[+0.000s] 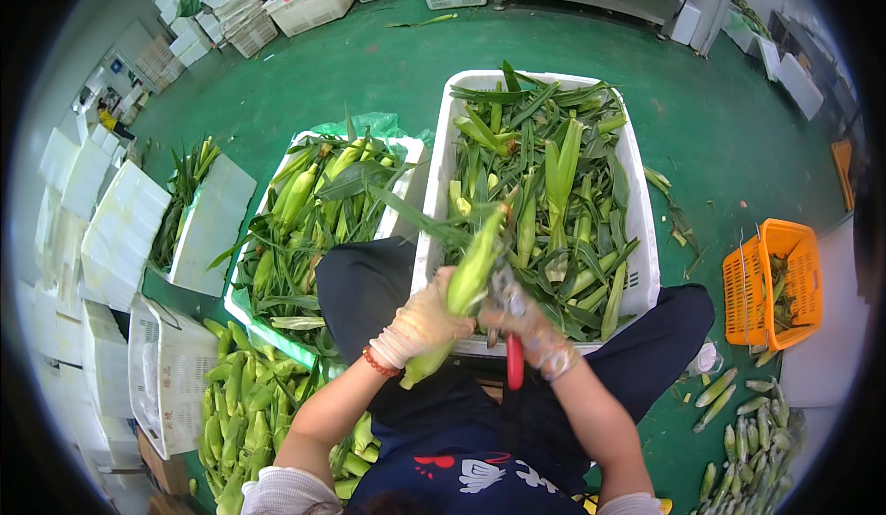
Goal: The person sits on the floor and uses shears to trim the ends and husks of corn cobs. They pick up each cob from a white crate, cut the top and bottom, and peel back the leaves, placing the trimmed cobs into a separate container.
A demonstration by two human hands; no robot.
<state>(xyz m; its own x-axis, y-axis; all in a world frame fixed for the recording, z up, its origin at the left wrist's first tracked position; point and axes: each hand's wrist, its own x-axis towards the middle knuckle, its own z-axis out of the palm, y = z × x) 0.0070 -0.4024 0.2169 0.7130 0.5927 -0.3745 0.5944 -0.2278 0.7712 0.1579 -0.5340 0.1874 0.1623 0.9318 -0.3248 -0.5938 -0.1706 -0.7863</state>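
An ear of corn in its green husk (474, 273), slightly blurred, is gripped in my gloved left hand (422, 321). It slants with its leafy tip away from me, over the near left part of a white plastic crate (430, 217). My right hand (540, 335), also gloved, is closed around red-handled cutters (514, 363). Their metal jaws are blurred and close to the ear's right side; whether they touch it I cannot tell. Loose husks and leaves (540, 190) fill the crate between my knees.
Left of my knee stands a foam box (410, 169) of unhusked corn. A pile of trimmed ears (242, 404) lies below it. At right are an orange basket (744, 300) with husk scraps and several wrapped ears (751, 439). White foam boxes (124, 235) line the left.
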